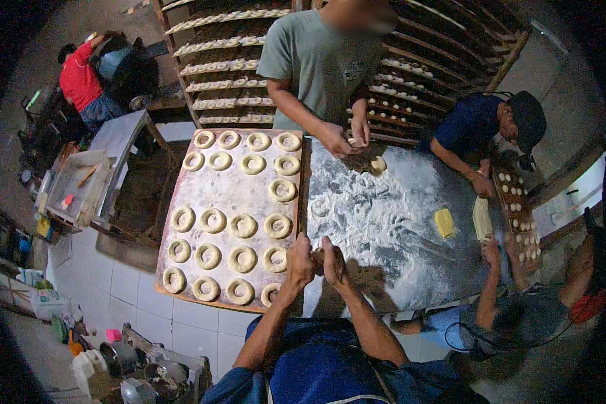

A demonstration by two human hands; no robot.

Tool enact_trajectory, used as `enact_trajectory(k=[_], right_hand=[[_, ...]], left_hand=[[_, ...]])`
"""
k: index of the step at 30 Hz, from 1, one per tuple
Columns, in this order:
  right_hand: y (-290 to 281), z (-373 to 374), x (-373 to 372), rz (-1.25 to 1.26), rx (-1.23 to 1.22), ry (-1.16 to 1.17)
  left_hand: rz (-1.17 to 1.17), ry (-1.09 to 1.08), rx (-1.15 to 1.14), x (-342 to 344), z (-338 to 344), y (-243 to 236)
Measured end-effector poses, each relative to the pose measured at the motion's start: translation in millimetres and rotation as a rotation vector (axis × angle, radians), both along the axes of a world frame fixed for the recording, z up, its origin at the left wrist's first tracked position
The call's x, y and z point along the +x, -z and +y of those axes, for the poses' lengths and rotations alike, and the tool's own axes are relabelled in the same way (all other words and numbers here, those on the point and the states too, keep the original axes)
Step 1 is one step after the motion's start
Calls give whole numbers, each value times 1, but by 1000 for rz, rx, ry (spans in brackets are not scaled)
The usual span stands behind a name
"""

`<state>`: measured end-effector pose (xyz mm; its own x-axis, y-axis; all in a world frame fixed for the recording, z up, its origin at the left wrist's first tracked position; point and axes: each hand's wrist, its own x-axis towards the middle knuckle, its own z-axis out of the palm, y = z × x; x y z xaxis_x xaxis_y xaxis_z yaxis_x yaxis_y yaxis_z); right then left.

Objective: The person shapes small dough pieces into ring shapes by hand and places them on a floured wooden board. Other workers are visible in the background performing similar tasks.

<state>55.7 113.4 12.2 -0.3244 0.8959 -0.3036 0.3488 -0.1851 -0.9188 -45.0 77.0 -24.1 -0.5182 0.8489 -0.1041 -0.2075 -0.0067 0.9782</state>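
Note:
My left hand [301, 262] and my right hand [332, 262] are close together above the near edge of the floured table [411, 252]. Both have their fingers curled and thumbs up; whatever they hold between them is mostly hidden. To the left of my hands lies a wooden board [225, 192] with rows of dough rings [213, 220] on it. One dough ring [275, 259] sits right beside my left hand. White flour [353, 209] is spread over the dark tabletop ahead of my right hand.
Across the table a person in a grey-green shirt [310, 60] handles dough near a dough piece [378, 165]. At right, people work at a long dough strip [481, 219], near a yellow lump [444, 222] and a tray of dough balls [516, 209]. Loaded racks [225, 87] stand behind.

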Motion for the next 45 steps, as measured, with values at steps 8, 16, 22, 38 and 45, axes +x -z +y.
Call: enact_trajectory(k=[8, 16, 22, 38, 45], right_hand=[[19, -8, -26, 11, 207, -26], [35, -14, -59, 58, 188, -62], [7, -31, -97, 216, -54, -100], [15, -22, -157, 2, 213, -235], [-15, -19, -177, -39, 316, -184]], left_hand=[[171, 82, 87, -39, -11, -2], [-252, 134, 14, -82, -21, -3], [-1015, 142, 512, -112, -31, 2], [-216, -14, 7, -171, -36, -19], [352, 151, -72, -192, -29, -29]])
